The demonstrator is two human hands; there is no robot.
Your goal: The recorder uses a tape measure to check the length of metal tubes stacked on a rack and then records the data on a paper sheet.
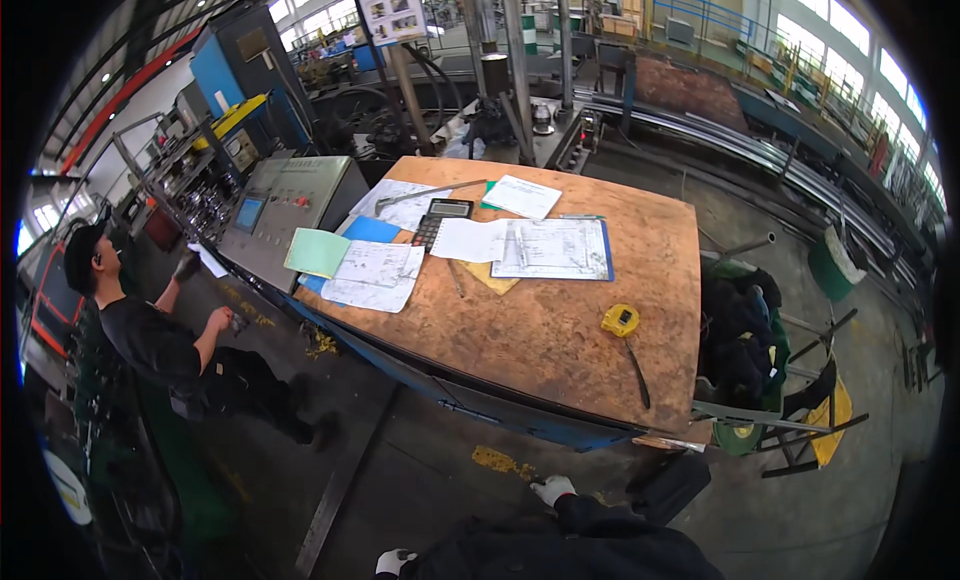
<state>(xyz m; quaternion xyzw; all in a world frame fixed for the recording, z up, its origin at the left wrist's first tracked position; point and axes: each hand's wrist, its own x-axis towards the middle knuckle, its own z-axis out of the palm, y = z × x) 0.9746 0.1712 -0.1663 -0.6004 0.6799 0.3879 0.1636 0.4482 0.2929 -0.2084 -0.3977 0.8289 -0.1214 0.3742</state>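
Note:
My left hand [397, 561], in a white glove, hangs low at the bottom edge of the view, close to my dark clothing. Its fingers are partly hidden, and I see nothing held in it. My right hand [553, 490], also white-gloved, is out in front of my body, below the near edge of the wooden-topped workbench [540, 345]. Its fingers look loosely apart, with no object visible in them. Neither hand touches the bench. On the bench top lie a yellow tape measure [620, 320], a clipboard with a drawing [565, 250] and a black calculator [440, 220].
A caliper [430, 194], a dark-handled tool [638, 375] and a green notebook [316, 251] rest on the bench among papers. Left, a person in black [150, 325] stands near a control console [285, 215]. A yellow-seated stool [830, 420] and clothing [740, 325] are at right.

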